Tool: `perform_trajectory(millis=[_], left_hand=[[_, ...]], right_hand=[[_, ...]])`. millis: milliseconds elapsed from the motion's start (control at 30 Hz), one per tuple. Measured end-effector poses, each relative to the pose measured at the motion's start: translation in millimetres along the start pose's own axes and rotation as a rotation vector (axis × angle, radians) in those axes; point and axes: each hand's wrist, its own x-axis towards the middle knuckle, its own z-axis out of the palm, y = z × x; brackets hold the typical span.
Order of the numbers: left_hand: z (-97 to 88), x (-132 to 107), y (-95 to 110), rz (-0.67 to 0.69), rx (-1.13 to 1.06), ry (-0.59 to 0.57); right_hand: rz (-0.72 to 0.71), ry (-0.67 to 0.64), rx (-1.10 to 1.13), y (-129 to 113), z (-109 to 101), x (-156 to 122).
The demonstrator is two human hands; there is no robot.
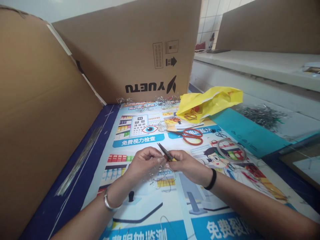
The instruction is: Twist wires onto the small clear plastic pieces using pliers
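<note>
My left hand is closed in a pinch on thin silver wire that loops down onto the printed poster. My right hand, with a black band on the wrist, grips small pliers with yellow on the handle; their dark jaws point up and to the left, over my left fingertips. Both hands meet above the middle of the poster. A silver bangle circles my left wrist.
Red-handled scissors lie beyond my hands. A yellow bag with rubber bands sits farther back. Cardboard walls stand at the left and behind. Wire bits pile at the right. A roll of clear tape lies at right.
</note>
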Motion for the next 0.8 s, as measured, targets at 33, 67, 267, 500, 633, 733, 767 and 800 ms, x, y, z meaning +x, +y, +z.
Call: perform_trajectory(millis=[33,67,267,500,633,733,767,800], left_hand=[[-0.3,0.0,0.2,0.005,0.003,-0.007],[-0.9,0.1,0.4,0.013,0.018,-0.011],[-6.0,1.6,1.2,0.067,0.18,-0.022],[-4.3,0.7,5.6,0.162,0.248,-0.027],[-1.8,0.8,8.1,0.16,0.195,-0.081],[-3.8,1.6,6.8,0.17,0.151,-0.09],[-5.1,2.0,5.9,0.172,0.155,-0.076],[-6.5,2.3,5.0,0.171,0.166,-0.059]], right_hand=[[-0.006,-0.008,0.005,0.6,-0.7,-0.1],[-0.009,-0.015,0.012,1.3,-1.5,-0.3],[0.057,-0.044,0.124,2.1,-4.0,-0.8],[0.125,-0.012,0.195,0.7,-0.6,-0.4],[0.168,-0.061,0.287,1.4,2.2,-1.5],[0.185,-0.052,0.319,0.2,2.9,-1.8],[0.184,-0.04,0.318,-0.3,2.6,-1.7],[0.184,-0.026,0.312,-1.0,2.0,-1.6]])
